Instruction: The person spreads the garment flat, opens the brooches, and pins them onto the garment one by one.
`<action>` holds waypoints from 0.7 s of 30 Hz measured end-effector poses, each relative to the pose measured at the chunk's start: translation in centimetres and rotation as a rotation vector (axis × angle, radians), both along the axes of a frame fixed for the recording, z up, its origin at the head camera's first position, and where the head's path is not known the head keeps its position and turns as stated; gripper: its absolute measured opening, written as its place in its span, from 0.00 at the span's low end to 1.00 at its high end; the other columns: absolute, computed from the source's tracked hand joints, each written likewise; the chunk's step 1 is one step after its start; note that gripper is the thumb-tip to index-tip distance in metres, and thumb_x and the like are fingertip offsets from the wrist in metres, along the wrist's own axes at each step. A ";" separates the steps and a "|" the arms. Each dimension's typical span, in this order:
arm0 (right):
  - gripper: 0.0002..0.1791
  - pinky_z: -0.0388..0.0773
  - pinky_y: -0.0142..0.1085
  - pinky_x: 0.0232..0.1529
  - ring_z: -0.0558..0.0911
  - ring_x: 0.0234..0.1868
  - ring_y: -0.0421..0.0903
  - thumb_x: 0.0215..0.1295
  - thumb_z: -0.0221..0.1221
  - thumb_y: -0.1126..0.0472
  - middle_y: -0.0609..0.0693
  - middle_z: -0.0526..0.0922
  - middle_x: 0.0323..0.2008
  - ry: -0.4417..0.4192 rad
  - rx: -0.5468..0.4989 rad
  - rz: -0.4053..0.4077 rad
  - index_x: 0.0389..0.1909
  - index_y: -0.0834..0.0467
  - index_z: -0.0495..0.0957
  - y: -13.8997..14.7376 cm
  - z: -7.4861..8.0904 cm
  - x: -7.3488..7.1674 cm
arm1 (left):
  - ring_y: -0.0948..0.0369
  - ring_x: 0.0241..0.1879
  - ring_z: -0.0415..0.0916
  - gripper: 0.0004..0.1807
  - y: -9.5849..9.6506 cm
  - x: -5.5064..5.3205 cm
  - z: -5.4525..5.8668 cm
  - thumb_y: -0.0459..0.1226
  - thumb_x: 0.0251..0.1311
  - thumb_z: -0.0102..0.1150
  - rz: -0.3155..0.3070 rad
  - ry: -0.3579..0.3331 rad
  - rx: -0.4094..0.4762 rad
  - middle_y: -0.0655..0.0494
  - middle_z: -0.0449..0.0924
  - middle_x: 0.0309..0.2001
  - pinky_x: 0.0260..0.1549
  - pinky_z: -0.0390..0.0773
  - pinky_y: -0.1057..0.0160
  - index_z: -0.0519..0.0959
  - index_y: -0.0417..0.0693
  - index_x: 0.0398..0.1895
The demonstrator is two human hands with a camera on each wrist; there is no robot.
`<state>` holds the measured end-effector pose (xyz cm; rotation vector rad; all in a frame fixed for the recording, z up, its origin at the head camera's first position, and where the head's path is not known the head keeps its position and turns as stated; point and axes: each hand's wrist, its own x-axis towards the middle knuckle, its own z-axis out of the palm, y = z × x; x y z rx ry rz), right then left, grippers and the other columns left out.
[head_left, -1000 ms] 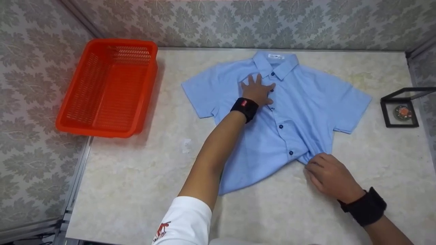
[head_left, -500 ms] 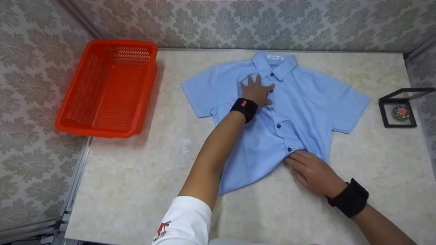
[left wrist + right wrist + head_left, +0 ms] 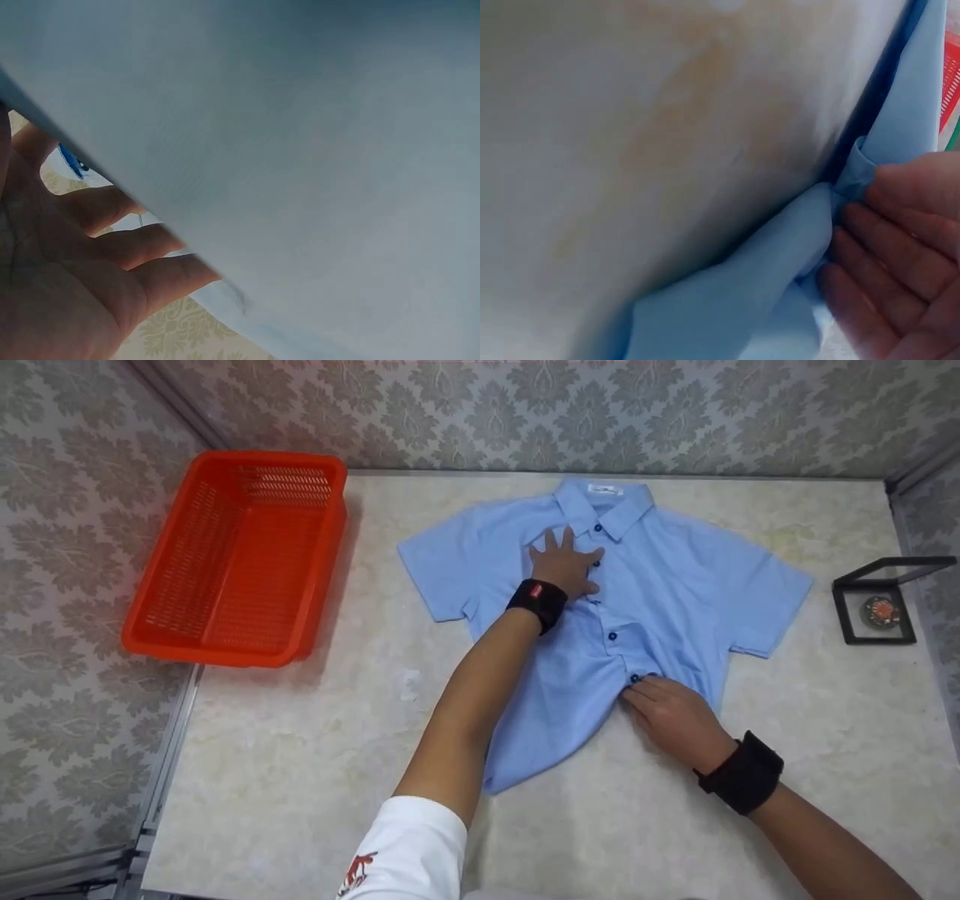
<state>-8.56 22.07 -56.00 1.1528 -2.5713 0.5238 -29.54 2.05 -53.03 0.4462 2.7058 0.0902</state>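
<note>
A light blue short-sleeved button-up shirt (image 3: 660,577) lies front up, its collar toward the back wall. My left hand (image 3: 561,564) rests on its chest beside the button placket, fingers spread. In the left wrist view, pale cloth hides part of the left hand (image 3: 82,262). My right hand (image 3: 670,714) grips the bottom hem by the lowest dark button, and the cloth there is drawn up into folds. Bunched fabric shows at the fingertips of the right hand (image 3: 900,262) in the right wrist view, above the pale tabletop. The shirt's lower left corner hangs toward the front.
An orange-red plastic basket (image 3: 319,607) with slotted sides stands at the left of the table (image 3: 300,780). At the right edge is a small black frame (image 3: 851,619) with a round ornament inside. Patterned walls (image 3: 495,416) border the table.
My right hand has moved left and slightly back along the hem, to the lowest button, pulling the hem with it. The left hand stays in place on the chest.
</note>
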 end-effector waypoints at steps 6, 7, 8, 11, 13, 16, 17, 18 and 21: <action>0.10 0.80 0.43 0.41 0.81 0.38 0.52 0.51 0.69 0.77 0.54 0.84 0.33 -0.009 -0.006 -0.033 0.34 0.65 0.86 -0.4 -0.3 -0.4 | 0.36 0.77 0.36 0.39 0.2 -0.2 -0.4 0.63 0.66 0.54 0.001 -0.004 -0.001 0.44 0.39 0.81 0.68 0.51 0.32 0.52 0.81 0.78; 0.10 0.80 0.43 0.40 0.80 0.37 0.52 0.51 0.69 0.78 0.54 0.83 0.33 -0.014 -0.004 -0.037 0.34 0.66 0.85 -0.4 -0.3 -0.4 | 0.36 0.77 0.36 0.39 0.2 -0.3 -0.4 0.63 0.66 0.54 0.001 -0.004 -0.004 0.44 0.39 0.81 0.68 0.51 0.32 0.52 0.81 0.78; 0.10 0.80 0.42 0.39 0.80 0.37 0.51 0.50 0.68 0.78 0.54 0.83 0.33 -0.017 0.000 -0.043 0.33 0.66 0.85 -0.5 -0.3 -0.4 | 0.36 0.77 0.36 0.39 0.2 -0.3 -0.4 0.63 0.66 0.54 -0.001 -0.004 -0.008 0.44 0.39 0.81 0.67 0.52 0.31 0.52 0.80 0.78; 0.12 0.80 0.41 0.38 0.79 0.37 0.51 0.49 0.67 0.81 0.55 0.80 0.34 -0.021 0.030 -0.056 0.34 0.66 0.84 -0.5 -0.4 -0.4 | 0.36 0.77 0.38 0.39 0.1 -0.2 -0.2 0.63 0.66 0.54 -0.003 0.009 -0.011 0.43 0.41 0.81 0.67 0.53 0.32 0.53 0.80 0.78; 0.13 0.80 0.41 0.38 0.79 0.37 0.51 0.48 0.65 0.83 0.55 0.80 0.34 -0.019 0.048 -0.063 0.34 0.67 0.83 -0.5 -0.4 -0.4 | 0.36 0.77 0.39 0.39 0.1 -0.1 -0.1 0.63 0.66 0.54 -0.006 0.018 -0.012 0.43 0.42 0.80 0.67 0.54 0.32 0.53 0.79 0.78; 0.13 0.80 0.42 0.37 0.79 0.36 0.52 0.47 0.64 0.84 0.55 0.79 0.32 -0.026 0.059 -0.076 0.33 0.67 0.82 -0.6 -0.3 -0.6 | 0.36 0.77 0.39 0.38 0.0 -0.1 -0.1 0.63 0.66 0.54 -0.007 0.023 -0.020 0.43 0.42 0.80 0.67 0.55 0.33 0.53 0.79 0.78; 0.13 0.79 0.42 0.37 0.79 0.35 0.52 0.47 0.64 0.84 0.55 0.79 0.31 -0.029 0.058 -0.081 0.33 0.67 0.82 -0.7 -0.2 -0.6 | 0.36 0.77 0.39 0.38 0.1 -0.2 -0.2 0.63 0.66 0.53 -0.009 0.022 -0.024 0.43 0.42 0.80 0.67 0.55 0.33 0.53 0.80 0.78; 0.12 0.79 0.43 0.36 0.79 0.34 0.52 0.48 0.64 0.84 0.55 0.78 0.31 -0.033 0.058 -0.087 0.32 0.67 0.82 -0.8 -0.1 -0.7 | 0.36 0.77 0.39 0.38 0.1 -0.2 -0.3 0.63 0.66 0.53 -0.011 0.020 -0.027 0.43 0.41 0.81 0.67 0.55 0.32 0.53 0.80 0.78; 0.11 0.79 0.43 0.34 0.79 0.32 0.52 0.48 0.64 0.83 0.55 0.78 0.28 -0.040 0.066 -0.105 0.31 0.68 0.82 -0.9 0.2 -0.8 | 0.36 0.77 0.38 0.39 0.2 -0.6 -0.6 0.64 0.66 0.53 -0.014 0.010 -0.032 0.44 0.40 0.81 0.67 0.54 0.32 0.51 0.80 0.78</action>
